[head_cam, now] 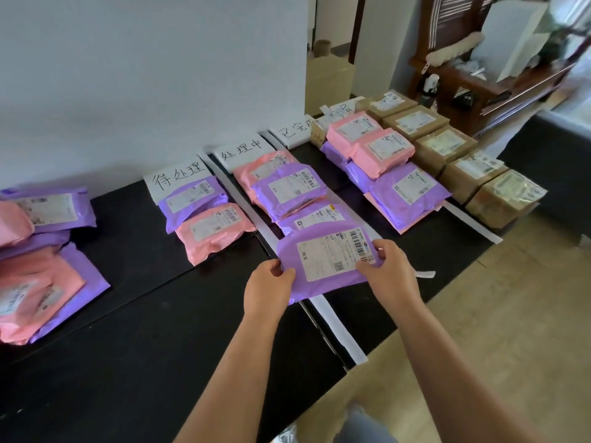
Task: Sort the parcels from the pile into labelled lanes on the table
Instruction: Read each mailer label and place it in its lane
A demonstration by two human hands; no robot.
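At the lower centre of the frame, both hands, left hand (268, 284) and right hand (388, 271), pinch a flat purple plastic mailer parcel (323, 266) by its short ends, its long axis spanning between them above the black bench (144, 314).

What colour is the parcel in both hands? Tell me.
Purple, with a white shipping label; the parcel shows clearly in the head view, held by the left hand and right hand.

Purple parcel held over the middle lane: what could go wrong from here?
1. The purple parcel, held by the left hand and right hand, overhangs the white divider strip, so it may end up straddling two lanes.
2. Set down overlapping the parcel behind, it would hide that label.
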